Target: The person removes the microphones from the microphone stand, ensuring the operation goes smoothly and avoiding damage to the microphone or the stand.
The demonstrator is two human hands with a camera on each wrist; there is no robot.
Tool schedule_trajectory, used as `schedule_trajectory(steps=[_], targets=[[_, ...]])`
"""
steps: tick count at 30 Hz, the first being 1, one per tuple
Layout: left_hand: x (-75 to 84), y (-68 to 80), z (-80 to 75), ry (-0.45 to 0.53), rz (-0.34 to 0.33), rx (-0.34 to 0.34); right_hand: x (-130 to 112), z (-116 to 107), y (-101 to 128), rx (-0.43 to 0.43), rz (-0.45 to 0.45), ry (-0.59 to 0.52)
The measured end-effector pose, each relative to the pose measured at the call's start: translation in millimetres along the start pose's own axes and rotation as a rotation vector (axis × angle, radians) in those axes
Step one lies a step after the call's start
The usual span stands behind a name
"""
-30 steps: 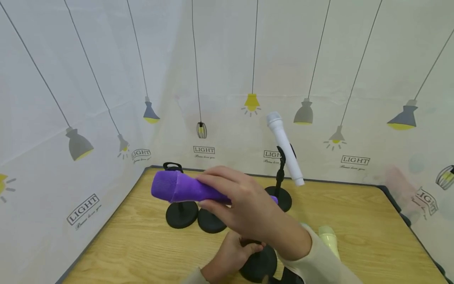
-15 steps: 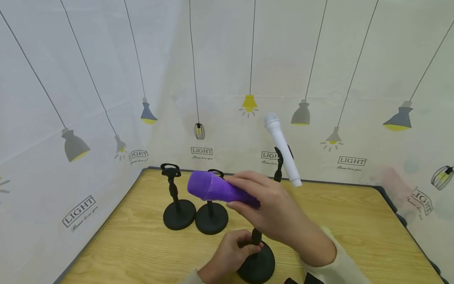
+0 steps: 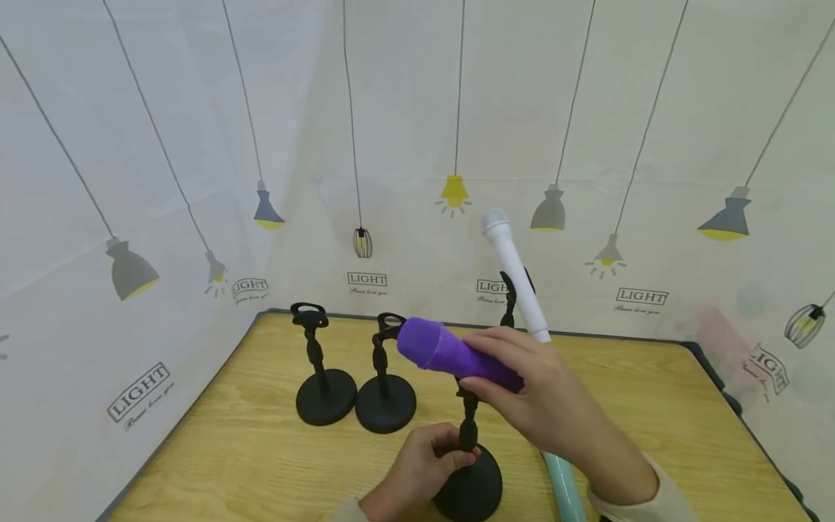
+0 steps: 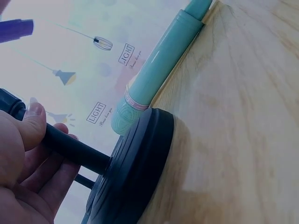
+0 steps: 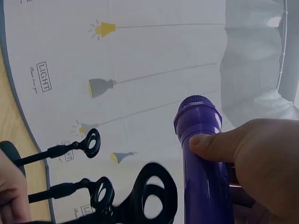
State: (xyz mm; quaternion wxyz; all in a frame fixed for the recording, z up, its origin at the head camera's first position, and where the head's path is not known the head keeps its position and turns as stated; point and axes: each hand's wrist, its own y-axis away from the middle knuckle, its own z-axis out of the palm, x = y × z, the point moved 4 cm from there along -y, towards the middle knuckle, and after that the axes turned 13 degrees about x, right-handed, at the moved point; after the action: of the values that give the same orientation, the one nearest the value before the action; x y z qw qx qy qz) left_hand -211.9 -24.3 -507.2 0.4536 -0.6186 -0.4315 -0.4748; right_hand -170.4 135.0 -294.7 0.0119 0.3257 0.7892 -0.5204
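My right hand grips a purple toy microphone, its head pointing up and left, just above the nearest black stand. My left hand holds that stand's thin post above its round base. The stand's ring clip shows beside the microphone in the right wrist view. A teal microphone lies on the wooden table against the base.
Two empty black stands sit at the left back of the table. A white microphone rests tilted in a fourth stand at the back. Printed cloth walls enclose the table on three sides.
My right hand has carried the purple microphone rightward and toward me, from over the two left stands to above the near stand. The left hand kept its hold on the post.
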Motion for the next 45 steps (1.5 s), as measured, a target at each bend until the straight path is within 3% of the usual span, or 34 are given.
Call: schedule_trajectory(steps=[17,29,35,42,45], targets=[[2.0,-0.3,-2.2,0.001,-0.006,0.0,35.2,-34.1,43.0,0.056,0.118,0.148],[0.8,-0.4,-2.7,0.005,-0.011,0.003,61.3,-52.1,81.3,0.043,0.192,0.224],[0.8,-0.3,-3.7,0.006,-0.009,-0.003,83.0,-58.0,109.7,-0.02,0.385,0.262],[0.2,0.5,-3.6,0.019,-0.013,-0.001,103.6,-60.9,136.9,-0.161,0.702,0.288],[-1.0,0.8,-3.9,0.022,-0.026,0.003,112.5,-63.1,147.5,-0.192,0.777,0.314]])
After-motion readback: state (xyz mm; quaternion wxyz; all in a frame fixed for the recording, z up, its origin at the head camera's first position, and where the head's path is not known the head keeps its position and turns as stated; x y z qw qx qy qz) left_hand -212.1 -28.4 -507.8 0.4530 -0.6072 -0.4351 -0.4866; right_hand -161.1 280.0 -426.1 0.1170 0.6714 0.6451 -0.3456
